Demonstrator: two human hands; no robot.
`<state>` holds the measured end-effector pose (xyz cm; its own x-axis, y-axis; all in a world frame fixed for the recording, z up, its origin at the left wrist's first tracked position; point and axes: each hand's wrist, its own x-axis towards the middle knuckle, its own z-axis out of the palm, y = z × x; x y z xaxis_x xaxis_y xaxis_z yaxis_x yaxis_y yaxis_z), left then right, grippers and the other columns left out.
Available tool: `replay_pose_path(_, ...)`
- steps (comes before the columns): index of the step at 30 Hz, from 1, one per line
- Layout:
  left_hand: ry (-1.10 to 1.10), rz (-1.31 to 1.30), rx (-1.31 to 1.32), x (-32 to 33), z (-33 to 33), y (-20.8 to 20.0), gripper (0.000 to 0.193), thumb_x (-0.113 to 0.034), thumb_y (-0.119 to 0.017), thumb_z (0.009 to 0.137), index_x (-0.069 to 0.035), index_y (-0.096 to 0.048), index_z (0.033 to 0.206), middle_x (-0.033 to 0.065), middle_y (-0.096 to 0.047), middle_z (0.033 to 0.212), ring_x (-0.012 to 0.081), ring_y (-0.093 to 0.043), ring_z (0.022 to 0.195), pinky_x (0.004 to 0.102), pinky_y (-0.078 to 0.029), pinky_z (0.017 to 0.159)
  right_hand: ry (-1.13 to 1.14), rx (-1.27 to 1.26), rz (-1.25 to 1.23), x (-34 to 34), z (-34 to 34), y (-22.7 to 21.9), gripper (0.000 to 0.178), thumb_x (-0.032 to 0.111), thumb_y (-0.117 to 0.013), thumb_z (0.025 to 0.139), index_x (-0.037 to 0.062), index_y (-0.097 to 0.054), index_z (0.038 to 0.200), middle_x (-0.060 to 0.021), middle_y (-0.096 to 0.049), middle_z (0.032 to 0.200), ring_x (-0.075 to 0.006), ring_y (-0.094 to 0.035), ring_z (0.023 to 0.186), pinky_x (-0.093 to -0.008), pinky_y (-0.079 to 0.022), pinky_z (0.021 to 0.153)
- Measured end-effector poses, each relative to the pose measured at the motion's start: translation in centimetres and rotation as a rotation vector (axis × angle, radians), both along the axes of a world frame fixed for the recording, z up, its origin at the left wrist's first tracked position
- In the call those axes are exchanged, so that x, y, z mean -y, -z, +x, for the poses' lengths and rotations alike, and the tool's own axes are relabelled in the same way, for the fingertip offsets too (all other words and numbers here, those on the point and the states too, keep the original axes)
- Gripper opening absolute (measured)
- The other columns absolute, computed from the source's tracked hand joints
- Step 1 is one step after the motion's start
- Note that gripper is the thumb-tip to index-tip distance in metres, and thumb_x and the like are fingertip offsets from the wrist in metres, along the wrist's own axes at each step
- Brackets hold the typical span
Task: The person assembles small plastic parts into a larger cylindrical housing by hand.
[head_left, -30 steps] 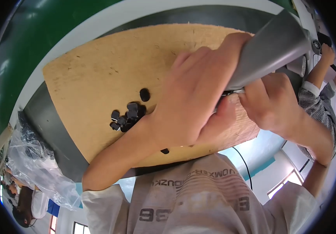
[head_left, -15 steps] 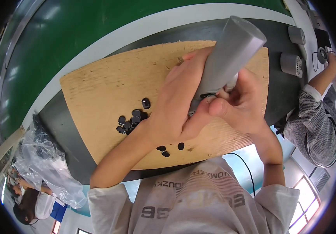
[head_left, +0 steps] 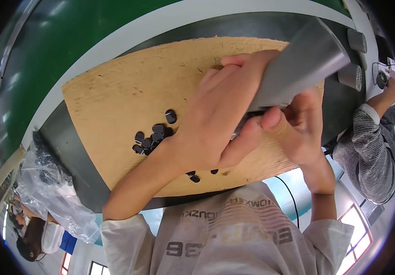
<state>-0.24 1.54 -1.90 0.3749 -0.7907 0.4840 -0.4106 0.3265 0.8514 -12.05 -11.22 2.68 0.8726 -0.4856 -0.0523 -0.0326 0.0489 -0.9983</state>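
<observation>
A smooth grey cylinder (head_left: 300, 68) is tilted up and to the right above the board. My left hand (head_left: 225, 105) wraps around its lower part, with the thumb beneath it. My right hand (head_left: 296, 130) is closed at the cylinder's underside. Its thumb presses near a dark slot (head_left: 258, 111), and its other fingers curl partly out of sight behind the cylinder. Whether a small part sits between those fingertips is hidden. Left of my left wrist lies a cluster of small black oval pieces (head_left: 158, 129), with one larger black piece (head_left: 170, 116) just beyond it.
A cardboard sheet (head_left: 115, 101) covers much of the dark table (head_left: 76, 151). Two grey cylinders (head_left: 349, 76) stand at the right. Clear plastic bagging (head_left: 53, 188) hangs over the left edge. A co-worker's sleeve (head_left: 367, 128) is at far right, and a black cable (head_left: 291, 195) runs near my lap.
Both hands have shifted slightly right with the grey cylinder, which leans further right. My right thumb has moved along its underside. The black pieces lie as before.
</observation>
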Motion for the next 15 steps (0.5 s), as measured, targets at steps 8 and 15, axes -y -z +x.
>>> replay_pose_path(8, 0.083, 0.084, -0.190, 0.0, 0.0, -0.7, 0.062, -0.013, -0.051, 0.097, 0.014, -0.027, 0.147, 0.0138, -0.062, 0.103, 0.0160, -0.059, 0.086, 0.0316, -0.050, 0.079, 0.130, 0.057, -0.233, 2.6, -1.6, -0.3, 0.019, 0.019, -0.061, 0.099, -0.0002, -0.061, 0.103, 0.0037, -0.049, 0.069, -0.0080, -0.044, 0.059, -0.0235, -0.034, 0.053)
replay_pose_path(15, 0.072, 0.054, -0.077, -0.4, -0.2, -0.2, 0.062, -0.012, -0.052, 0.096, 0.014, -0.029, 0.147, 0.0153, -0.062, 0.104, 0.0171, -0.061, 0.084, 0.0316, -0.051, 0.077, -0.444, -0.200, -0.907, 4.0, -2.1, -3.4, 0.021, 0.023, -0.064, 0.095, 0.0034, -0.060, 0.091, -0.0081, -0.058, 0.070, -0.0284, -0.058, 0.056, -0.0351, -0.044, 0.048)
